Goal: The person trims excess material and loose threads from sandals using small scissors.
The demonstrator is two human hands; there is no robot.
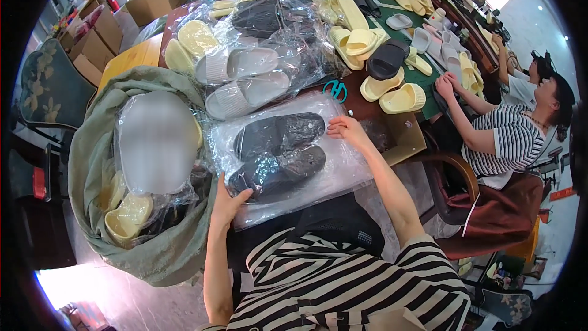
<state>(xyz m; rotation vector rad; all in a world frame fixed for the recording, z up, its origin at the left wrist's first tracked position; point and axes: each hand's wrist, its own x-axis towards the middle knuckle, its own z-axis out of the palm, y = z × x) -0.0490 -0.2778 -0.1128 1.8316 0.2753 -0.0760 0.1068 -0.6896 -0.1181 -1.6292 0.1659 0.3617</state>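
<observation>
A clear plastic bag holding a pair of black foam slide sandals (278, 150) lies at the near edge of the brown wooden bench (398, 138), partly over the person's lap. The left hand (228, 199) lies open with fingers spread on the bag's near left corner; the right hand (346, 129) rests flat and open on its far right edge. Just beyond sits a crinkled clear bag of grey slide sandals (245, 79), and small teal scissors (335, 90) lie beside it. Loose pale yellow slide sandals (392, 92) and one black one crowd a green mat further along. To the left a large olive cloth sack (128, 165) holds bagged sandals. Brown cardboard boxes (101, 34) stack by the far wall, a window brightens the right, and other seated people work along the bench
</observation>
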